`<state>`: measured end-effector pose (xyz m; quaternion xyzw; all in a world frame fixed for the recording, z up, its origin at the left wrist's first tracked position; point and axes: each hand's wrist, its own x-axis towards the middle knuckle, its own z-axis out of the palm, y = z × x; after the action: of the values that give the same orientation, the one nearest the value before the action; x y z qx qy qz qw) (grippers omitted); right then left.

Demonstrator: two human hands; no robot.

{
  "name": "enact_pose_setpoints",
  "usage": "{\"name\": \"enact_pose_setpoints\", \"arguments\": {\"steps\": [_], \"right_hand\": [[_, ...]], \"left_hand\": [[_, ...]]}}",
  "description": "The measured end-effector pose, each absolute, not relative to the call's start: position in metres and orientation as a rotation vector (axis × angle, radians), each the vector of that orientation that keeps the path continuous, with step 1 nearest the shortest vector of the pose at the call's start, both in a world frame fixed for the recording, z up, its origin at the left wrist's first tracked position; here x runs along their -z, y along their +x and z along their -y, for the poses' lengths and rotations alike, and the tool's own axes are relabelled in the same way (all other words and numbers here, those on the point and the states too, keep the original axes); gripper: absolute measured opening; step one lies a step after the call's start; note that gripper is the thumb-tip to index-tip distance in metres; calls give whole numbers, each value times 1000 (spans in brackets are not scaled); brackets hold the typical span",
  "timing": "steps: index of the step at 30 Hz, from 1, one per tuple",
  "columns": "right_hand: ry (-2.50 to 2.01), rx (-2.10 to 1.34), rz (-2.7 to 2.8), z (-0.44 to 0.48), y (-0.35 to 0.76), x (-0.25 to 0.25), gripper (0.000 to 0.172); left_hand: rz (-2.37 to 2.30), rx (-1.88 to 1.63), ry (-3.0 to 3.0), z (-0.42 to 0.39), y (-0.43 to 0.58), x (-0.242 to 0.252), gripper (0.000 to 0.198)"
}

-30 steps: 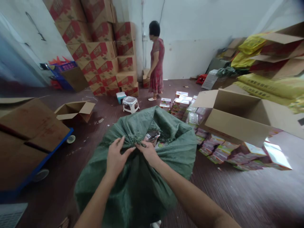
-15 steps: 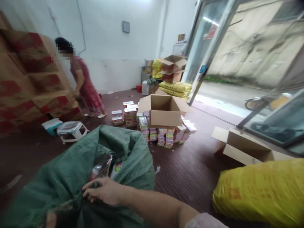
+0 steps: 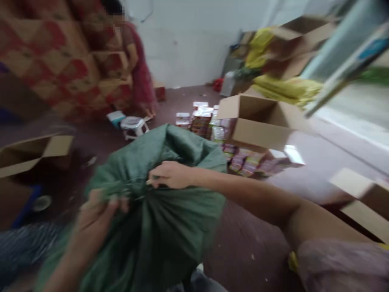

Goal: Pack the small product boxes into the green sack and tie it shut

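A big green woven sack (image 3: 158, 227) stands on the floor right in front of me, its mouth gathered into folds. My left hand (image 3: 97, 217) is closed on a bunch of the sack's fabric at the near left; it is blurred by motion. My right hand (image 3: 170, 175) reaches across from the right and pinches the gathered rim near the top. What is inside the sack is hidden.
An open cardboard box (image 3: 258, 121) sits beyond the sack among several small colourful packs (image 3: 252, 164). A person in a red dress (image 3: 139, 69) stands by stacked red-and-brown cartons (image 3: 45, 61). A white stool (image 3: 133, 125), a flat box (image 3: 27, 152) at left, yellow sacks (image 3: 285, 87) at back right.
The view has swung back to the left and blurred. The sack's mouth, open half a second ago with packets showing, is now drawn together, and my left hand is in view gripping the fabric.
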<state>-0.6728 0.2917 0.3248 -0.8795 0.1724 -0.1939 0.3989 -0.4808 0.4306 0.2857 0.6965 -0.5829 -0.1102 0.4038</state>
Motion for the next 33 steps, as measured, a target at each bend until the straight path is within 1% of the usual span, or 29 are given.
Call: {"name": "enact_pose_setpoints", "arguments": {"steps": [3,7,9,13,16,19,22,24,26,28,30,33], "right_hand": [[-2324,357,-449,-269,-660,-295,31],[-2290,338,-542,-250,-650,-260,36],[-2357,297,-573,-242,-649,-244,37],[-2514,149,-699,-237,-646,-209,29],[-2521,108,-755,-246,-642,-191,26],[-2512,111,-758,-260,-646,-191,26],[-2490,198,-726,-279,-668,-210,24],[-2458,381,-664,-299,-691,-229,24],[-2408,651,-595,-323,-715,-251,24],[-2366,920,-535,-349,-731,-270,24],[-2327,1125,-490,-370,-737,-284,22],[-2215,1286,-481,-384,-726,-288,21]], "left_hand": [[1628,263,1807,-443,-475,-270,44],[1826,186,1816,-449,-481,-228,25],[1855,207,1797,-452,-485,-205,19],[1800,288,1824,-462,-492,-165,19],[1706,406,1885,-475,-494,-154,20],[1543,494,1891,-489,-496,-171,31],[1392,468,1741,-495,-506,-213,39],[1333,508,1583,-487,-519,-243,42],[1240,660,1424,-469,-535,-268,50],[1158,791,1345,-445,-551,-283,54],[1232,781,1394,-420,-562,-286,50],[1636,545,1529,-395,-568,-268,31]]}}
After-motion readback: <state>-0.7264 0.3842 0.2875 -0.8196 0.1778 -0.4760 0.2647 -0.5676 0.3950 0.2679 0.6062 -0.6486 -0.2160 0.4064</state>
